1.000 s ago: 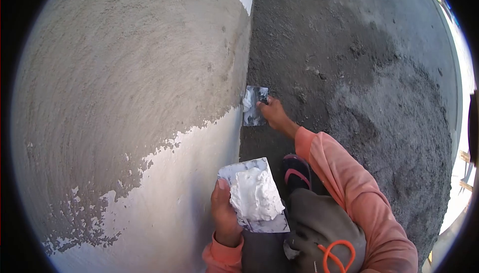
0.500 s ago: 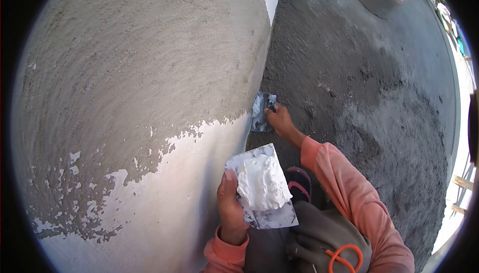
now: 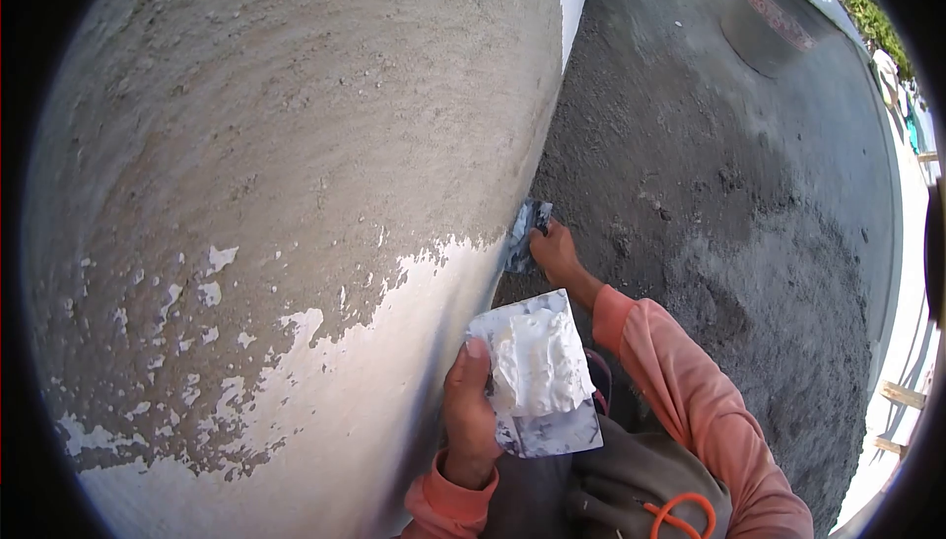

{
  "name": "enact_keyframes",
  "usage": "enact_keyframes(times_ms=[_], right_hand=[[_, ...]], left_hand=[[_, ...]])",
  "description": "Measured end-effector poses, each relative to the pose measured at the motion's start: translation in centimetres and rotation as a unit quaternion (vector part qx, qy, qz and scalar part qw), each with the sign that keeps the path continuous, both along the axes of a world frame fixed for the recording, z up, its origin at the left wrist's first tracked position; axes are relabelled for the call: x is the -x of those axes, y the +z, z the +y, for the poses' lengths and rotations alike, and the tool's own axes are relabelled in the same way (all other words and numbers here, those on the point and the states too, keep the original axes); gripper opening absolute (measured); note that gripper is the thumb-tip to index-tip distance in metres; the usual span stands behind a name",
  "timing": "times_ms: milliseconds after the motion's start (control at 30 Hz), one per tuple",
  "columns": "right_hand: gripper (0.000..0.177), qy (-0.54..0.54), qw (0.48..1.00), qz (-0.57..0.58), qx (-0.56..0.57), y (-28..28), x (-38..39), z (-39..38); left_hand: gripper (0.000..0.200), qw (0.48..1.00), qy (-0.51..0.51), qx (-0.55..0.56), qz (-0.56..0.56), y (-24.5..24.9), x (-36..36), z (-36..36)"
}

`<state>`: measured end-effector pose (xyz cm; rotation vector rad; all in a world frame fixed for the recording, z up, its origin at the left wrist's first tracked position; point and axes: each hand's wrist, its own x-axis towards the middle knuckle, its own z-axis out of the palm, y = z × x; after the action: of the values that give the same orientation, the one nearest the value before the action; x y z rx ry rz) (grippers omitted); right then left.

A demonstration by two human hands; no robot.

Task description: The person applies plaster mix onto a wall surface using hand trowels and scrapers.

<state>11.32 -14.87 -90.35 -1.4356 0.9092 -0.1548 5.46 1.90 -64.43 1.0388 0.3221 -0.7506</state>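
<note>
My left hand grips a flat plate low in front of me, its thumb over the near left edge. A thick mound of white wall putty lies on that plate. Further forward, my right hand is closed around the handle of a putty knife. The wide blade, smeared with white, is at the foot of the wall, where it meets the ground. White coating covers the wall's lower near part, with a ragged border against bare grey plaster. The handle is mostly hidden by my fingers.
Rough dark grey ground stretches to the right of the wall. A grey bucket with red lettering stands at the far right. Pieces of wood lie beyond the ground's right edge. An orange cord hangs at my lap.
The view has shifted, so wall and bucket sit further right and lower. The putty knife's blade has turned more edge-on against the wall. Both hands keep their holds.
</note>
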Motion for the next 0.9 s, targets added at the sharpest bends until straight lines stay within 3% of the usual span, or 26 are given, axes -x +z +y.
enact_keyframes(times_ms=[67,167,367,500,867,900], right_hand=[[0.026,0.02,0.999,0.016,-0.035,2.9,0.2,-0.4],[0.026,0.033,0.996,-0.014,-0.087,0.8,-0.2,-0.6],[0.023,0.065,0.997,0.039,-0.019,6.4,-0.9,-0.9],[0.027,0.067,0.998,0.002,-0.015,7.6,-1.5,-0.9],[0.033,0.143,0.988,-0.023,0.048,19.9,-1.2,-2.9],[0.033,0.112,0.992,-0.043,0.04,21.2,-0.2,-3.8]], left_hand=[[0.042,1.0,-0.006,-0.015,-0.004,0.2,0.1,-0.3],[0.041,1.0,-0.018,-0.023,-0.011,-0.3,0.3,-0.3],[0.041,0.999,-0.016,-0.019,-0.031,0.3,0.2,-0.3],[0.041,0.998,-0.016,-0.03,-0.045,0.4,0.2,0.0],[0.046,0.998,0.002,-0.025,-0.057,-0.1,0.8,1.2],[0.046,0.998,-0.013,0.014,-0.057,-0.3,0.7,1.6]])
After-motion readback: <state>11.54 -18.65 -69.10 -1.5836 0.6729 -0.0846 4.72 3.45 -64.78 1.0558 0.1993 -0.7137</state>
